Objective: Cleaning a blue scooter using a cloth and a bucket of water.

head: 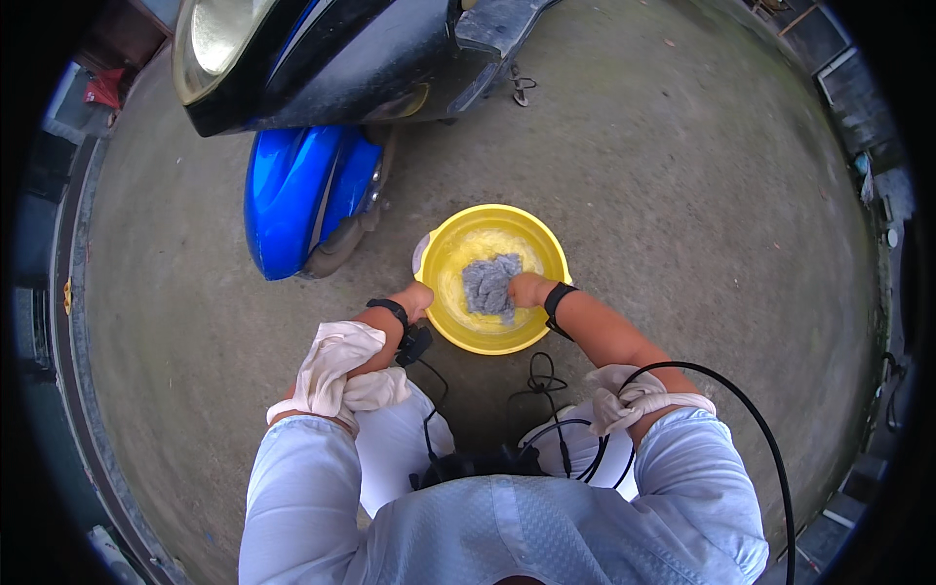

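Note:
A round yellow plastic basin (447,238) stands on the ground in front of me. Inside lies a crumpled grey cloth (486,284), and pale streaks around it look like shallow water or suds. My right hand (529,289) reaches over the basin's right side, its fingers closed on the cloth's right edge. At the left rim my left hand (417,300) is curled against the basin and holds it; its fingertips are partly hidden. Both wrists wear black straps, with a small black device (414,345) beside the left one.
A scooter with a black body (358,73) and blue front fender (281,205) stands ahead to the left, its front wheel (340,245) near the basin. Black cables (545,380) hang between my knees, and another cable (760,431) loops past my right arm. Concrete ground (680,219) surrounds the basin.

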The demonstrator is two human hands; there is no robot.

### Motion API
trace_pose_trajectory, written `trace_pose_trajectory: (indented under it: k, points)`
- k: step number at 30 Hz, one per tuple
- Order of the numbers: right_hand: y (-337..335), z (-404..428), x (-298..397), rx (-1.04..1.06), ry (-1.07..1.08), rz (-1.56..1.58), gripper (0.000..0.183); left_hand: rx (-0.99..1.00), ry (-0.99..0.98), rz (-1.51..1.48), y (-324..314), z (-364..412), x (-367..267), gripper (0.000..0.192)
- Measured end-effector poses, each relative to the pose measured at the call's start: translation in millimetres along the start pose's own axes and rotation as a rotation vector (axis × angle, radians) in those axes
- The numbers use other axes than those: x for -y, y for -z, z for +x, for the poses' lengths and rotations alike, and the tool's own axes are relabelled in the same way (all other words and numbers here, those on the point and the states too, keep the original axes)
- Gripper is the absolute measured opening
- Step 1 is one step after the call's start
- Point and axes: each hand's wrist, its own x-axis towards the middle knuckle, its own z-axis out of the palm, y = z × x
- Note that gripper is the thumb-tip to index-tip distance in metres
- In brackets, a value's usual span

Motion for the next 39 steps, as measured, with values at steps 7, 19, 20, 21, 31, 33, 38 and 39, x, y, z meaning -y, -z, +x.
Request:
trace_pose_trajectory:
  k: [7, 19, 20, 21, 31, 33, 38, 39]
  points:
    - [60.3, -55.8, 15.7, -0.416, 0.059, 0.751, 0.011, -0.313, -0.070, 0.510, -15.1, 24.9, -24.2, 0.041]
    - [114.6, -112.9, 65.0, -0.385, 0.675, 1.307, 0.033, 0.466, -0.020, -0.501, -59.1, -77.8, -90.4, 0.037]
    - [111.6, -109.4, 56.9, -0.508, 0.590, 1.448, 0.034, 0.399, -0.037, -0.527, -64.6, -75.2, -91.1, 0.032]
    - [107.1, -105.0, 45.4, -0.637, 0.497, 1.583, 0.036, 0.409, -0.042, -0.517, -69.1, -77.0, -95.5, 0.032]
    - [61.4, -77.9, 53.9, -0.710, 0.339, 1.806, 0.040, 0.551, -0.105, -0.466, -94.4, -107.2, -104.9, 0.071]
    - [69.4, -80.0, 55.9, -0.839, 0.341, 1.313, 0.028, 0.652, -0.113, -0.452, -90.7, -95.9, -96.7, 0.079]
    - [81.0, -98.0, 89.4, -1.353, 0.407, 0.579, 0.025, 0.634, 0.024, -0.559, -86.5, -94.4, -92.5, 0.078]
    - [81.6, -99.3, 92.8, -1.357, 0.417, 0.573, 0.025, 0.646, 0.010, -0.628, -86.5, -92.8, -90.6, 0.077]
